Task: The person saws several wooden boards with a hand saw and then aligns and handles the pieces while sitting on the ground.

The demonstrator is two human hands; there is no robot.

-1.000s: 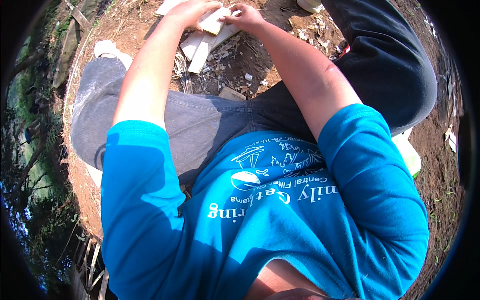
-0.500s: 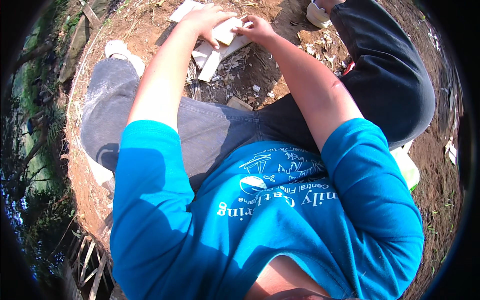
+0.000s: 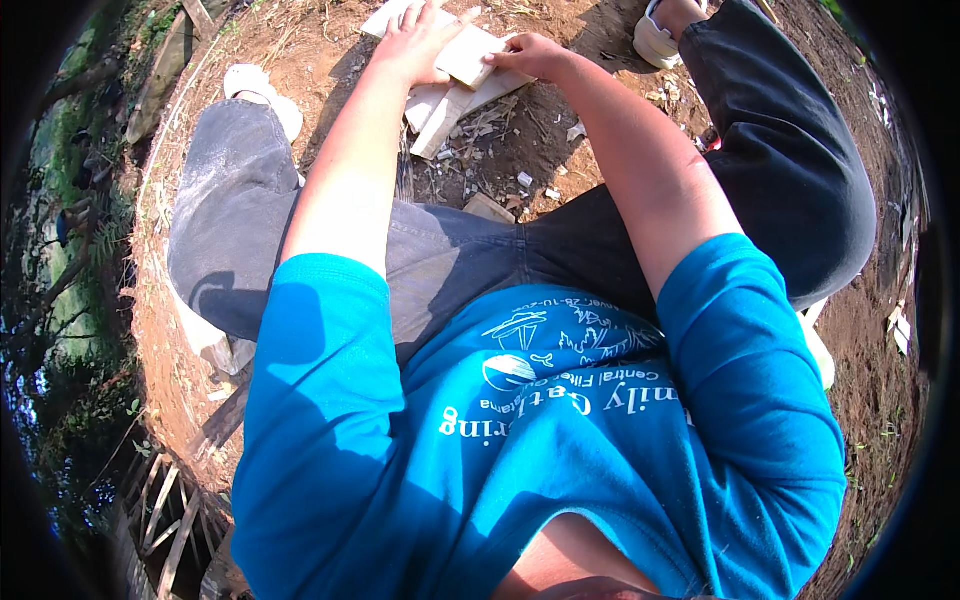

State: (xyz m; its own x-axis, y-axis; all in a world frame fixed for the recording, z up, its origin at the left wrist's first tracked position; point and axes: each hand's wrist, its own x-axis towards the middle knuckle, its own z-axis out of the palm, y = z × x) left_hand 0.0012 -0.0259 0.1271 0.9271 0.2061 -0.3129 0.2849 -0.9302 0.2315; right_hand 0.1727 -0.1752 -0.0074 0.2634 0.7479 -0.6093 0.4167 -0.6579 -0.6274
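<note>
A short, pale wooden block (image 3: 468,56) lies on top of several crossed wood pieces on the ground at the far middle. My left hand (image 3: 412,45) spans its left side, thumb at the near edge and a finger stretched along the far edge. At the block's right corner, my right hand (image 3: 532,57) is closed with thumb and fingers pinching it. Beneath the block, a narrow wooden strip (image 3: 440,128) slants toward me, and another flat strip (image 3: 498,90) runs off to the right. A further pale board (image 3: 388,18) sticks out beyond my left hand.
My bent legs in dark trousers (image 3: 235,200) frame the work spot on both sides. Wood chips (image 3: 525,180) litter the brown soil, and a small wood offcut (image 3: 488,208) lies by my lap. Plants and wooden slats (image 3: 165,520) border the left.
The view has shifted a little, so the scene sits slightly right and higher or lower in places. Both hands remain at the block, the right one pinching its corner.
</note>
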